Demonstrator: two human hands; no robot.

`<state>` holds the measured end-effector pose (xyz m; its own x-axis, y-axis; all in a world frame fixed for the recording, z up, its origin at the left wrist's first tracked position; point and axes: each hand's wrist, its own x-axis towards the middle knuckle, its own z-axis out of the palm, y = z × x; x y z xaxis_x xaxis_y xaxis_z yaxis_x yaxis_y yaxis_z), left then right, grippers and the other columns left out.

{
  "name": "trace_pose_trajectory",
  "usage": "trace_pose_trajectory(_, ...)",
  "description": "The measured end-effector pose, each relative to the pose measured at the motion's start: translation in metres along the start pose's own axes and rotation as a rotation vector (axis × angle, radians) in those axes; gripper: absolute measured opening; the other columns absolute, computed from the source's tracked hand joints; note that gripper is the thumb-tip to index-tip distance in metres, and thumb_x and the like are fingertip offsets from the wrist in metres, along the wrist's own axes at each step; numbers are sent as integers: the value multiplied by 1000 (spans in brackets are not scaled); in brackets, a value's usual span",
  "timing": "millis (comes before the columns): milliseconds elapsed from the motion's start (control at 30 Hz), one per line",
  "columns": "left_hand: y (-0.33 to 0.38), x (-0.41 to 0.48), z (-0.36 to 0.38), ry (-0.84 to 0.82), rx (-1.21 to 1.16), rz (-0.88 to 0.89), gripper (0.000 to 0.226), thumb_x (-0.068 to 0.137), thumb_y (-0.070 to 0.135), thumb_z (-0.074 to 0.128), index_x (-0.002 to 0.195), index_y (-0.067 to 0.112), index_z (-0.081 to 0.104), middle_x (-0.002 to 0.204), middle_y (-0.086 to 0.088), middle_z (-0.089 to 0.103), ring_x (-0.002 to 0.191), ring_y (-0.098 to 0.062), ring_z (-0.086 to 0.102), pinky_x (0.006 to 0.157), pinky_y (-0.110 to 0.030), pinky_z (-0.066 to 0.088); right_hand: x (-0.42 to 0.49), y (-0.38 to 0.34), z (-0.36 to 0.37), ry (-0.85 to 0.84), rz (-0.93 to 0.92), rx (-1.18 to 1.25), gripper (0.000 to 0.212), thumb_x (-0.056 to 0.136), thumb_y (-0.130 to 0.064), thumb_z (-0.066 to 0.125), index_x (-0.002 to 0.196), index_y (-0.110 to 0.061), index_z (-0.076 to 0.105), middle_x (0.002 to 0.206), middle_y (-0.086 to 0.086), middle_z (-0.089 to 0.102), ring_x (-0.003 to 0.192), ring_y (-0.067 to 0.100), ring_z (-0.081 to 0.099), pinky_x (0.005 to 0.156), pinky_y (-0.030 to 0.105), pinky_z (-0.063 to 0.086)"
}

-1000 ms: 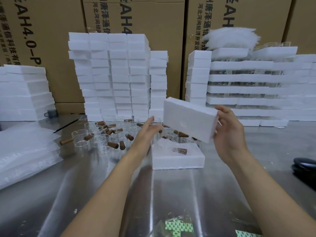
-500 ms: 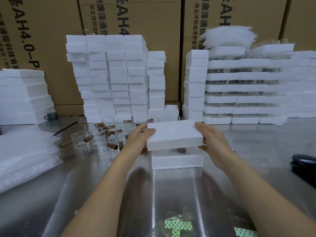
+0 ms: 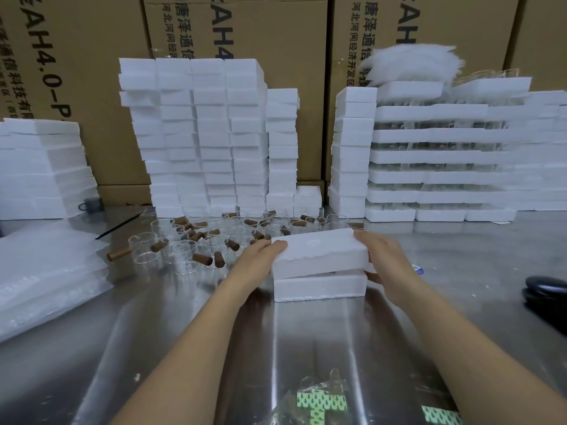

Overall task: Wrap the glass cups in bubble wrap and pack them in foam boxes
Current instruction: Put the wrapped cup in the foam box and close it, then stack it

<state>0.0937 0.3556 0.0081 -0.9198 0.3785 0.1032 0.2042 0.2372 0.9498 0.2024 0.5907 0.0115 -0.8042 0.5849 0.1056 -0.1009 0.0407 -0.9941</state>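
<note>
Filling the far side, brown cardboard cartons (image 3: 245,32) with black print stand behind the steel tabletop (image 3: 184,332), whose brushed surface shines with streaky reflections. Stacks of white foam boxes (image 3: 202,136) rise in uneven columns along the tabletop's far edge. To the right of them, wider foam trays (image 3: 445,154) lie in layers with glass showing dimly between them, and a fluffy white wad (image 3: 411,64) sits on top. A pile of cloudy bubble wrap sheets (image 3: 46,271) lies at the left edge, cut off by the frame.

Clear glass cups (image 3: 184,250) with stubby brown wooden handles crowd the middle of the tabletop, just behind and left of the work; some are hard to separate from one another.

At the centre, a rectangular foam lid (image 3: 319,250), matte and grainy with a ragged lower front edge, sits slightly askew over its foam box base (image 3: 319,285), a thin dark gap showing at the right. What the box contains is hidden.

The left hand (image 3: 260,262) grips the lid's left end, fingers together over the top corner, thumb out of sight. The right hand (image 3: 386,262) grips the right end, fingers together on top, thumb against the base.

A glossy black object (image 3: 546,289) is cut off at the right edge, and green-and-white patterned packets (image 3: 319,403) lie at the near edge.
</note>
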Motion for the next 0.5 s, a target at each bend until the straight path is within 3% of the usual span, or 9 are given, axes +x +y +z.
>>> trace_pose_trajectory(100,3,-1,1,14,-3,-40,27,100,54,63,108,28,70,94,5,63,77,-14,56,65,-31,40,3,5,-2,-15,43,-54,18,99,-37,69,99,-20,75,105,3,75,96,23,64,89,41,54)
trace_pose_trajectory(333,-1,-1,-2,-30,-23,-109,34,93,65,66,113,37,66,100,1,61,73,-19,53,57,-27,40,12,13,-5,-24,66,-78,34,97,-38,72,103,-5,71,104,14,75,98,27,69,94,44,55)
trace_pose_trajectory(400,-2,-2,-3,-49,-41,-125,37,92,67,67,114,37,66,100,0,62,72,-19,52,53,-25,38,11,13,-6,-19,76,-85,30,96,-38,73,102,-9,74,109,14,77,107,31,71,104,52,53)
trace_pose_trajectory(500,-2,-1,-2,-55,-45,-133,37,93,65,66,114,35,67,97,-1,60,71,-18,49,50,-22,35,10,13,-6,-24,75,-92,22,96,-39,72,97,-18,78,108,10,78,114,34,70,107,55,52)
